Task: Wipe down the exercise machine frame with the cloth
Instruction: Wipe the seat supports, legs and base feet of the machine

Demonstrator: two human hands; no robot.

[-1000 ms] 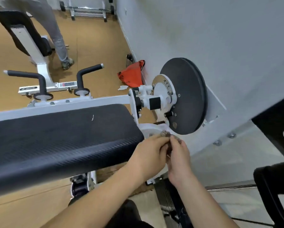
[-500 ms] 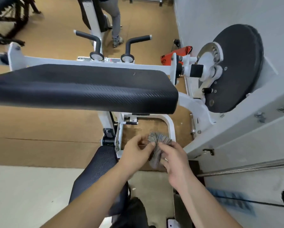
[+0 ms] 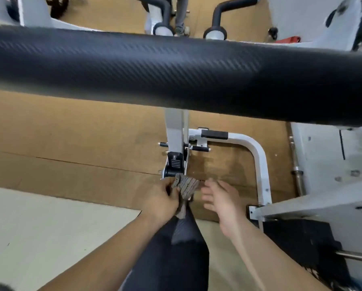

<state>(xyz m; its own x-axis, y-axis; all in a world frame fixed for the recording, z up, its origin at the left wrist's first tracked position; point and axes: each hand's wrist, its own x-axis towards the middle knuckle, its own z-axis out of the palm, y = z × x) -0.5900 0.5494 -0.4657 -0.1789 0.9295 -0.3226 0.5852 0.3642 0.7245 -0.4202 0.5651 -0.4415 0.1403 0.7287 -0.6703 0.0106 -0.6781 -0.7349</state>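
View from the person's head, looking down. A long black padded roller crosses the whole upper picture from left to right. Under it lies a brown floor mat, with a paler floor nearer the viewer. The white machine frame drops from beneath the roller as an upright post. It ends in a black bracket, and a curved white tube bends away on the right.

Both bare forearms reach in from the bottom. The left hand has its fingers curled round a grey ribbed cloth, gripping it in a bunch. The right hand is just beside the cloth and not touching it. Its fingers are loosely spread and blurred, and it holds nothing.

The cloth sits just below the black bracket, near the foot of the post. Whether it touches the bracket cannot be told.

The step in hand looks like bringing the cloth onto the lower frame. It would go better if the right hand opened the bunch out, so that a flat face meets the metal rather than a wad. The cloth could then be wrapped partly round the post and drawn along its length, and worked around the bracket's bolts and pegs, where grime tends to gather.

The cloth's long axis runs away from the viewer — its bunched top end points up at the bracket, and a thin tail hangs back toward the person below the left hand.
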